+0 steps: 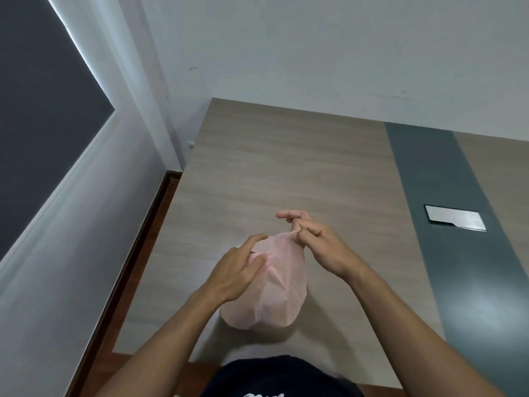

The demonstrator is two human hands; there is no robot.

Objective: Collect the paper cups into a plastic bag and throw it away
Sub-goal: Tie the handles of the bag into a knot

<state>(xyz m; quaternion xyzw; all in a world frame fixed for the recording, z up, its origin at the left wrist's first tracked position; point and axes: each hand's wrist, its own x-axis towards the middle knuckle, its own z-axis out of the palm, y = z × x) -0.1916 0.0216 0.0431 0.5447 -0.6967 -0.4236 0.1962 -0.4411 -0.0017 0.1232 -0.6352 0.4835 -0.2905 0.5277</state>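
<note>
Worktop (286, 167): flat rectangular slab with a pale, matte wood-grain finish, crossed toward its right side by a broad dark grey-green band running from the far edge to the near edge. A small glossy rectangular plate (455, 218) was set flush into that band. The far edge met a plain white wall (315, 47); the left edge stood free, with reddish-brown floor (120, 296) below it. Most of the surface from the middle to the far edge lay bare.

Plastic bag (272, 296): thin, translucent pale pink film, creased and bulging into a rounded, filled shape. It stood on the worktop close to the near edge, left of the grey-green band, with its gathered top toward the far edge. Contents could not be made out through the film.

Right hand (320, 247): above the bag's far right shoulder, grip pinched shut on a twisted corner of the film at the top, the other fingers spread loosely.

Left hand (237, 270): laid against the bag's upper left side, fingers curled and touching the film; whether this grip actually held any film could not be told.
</note>
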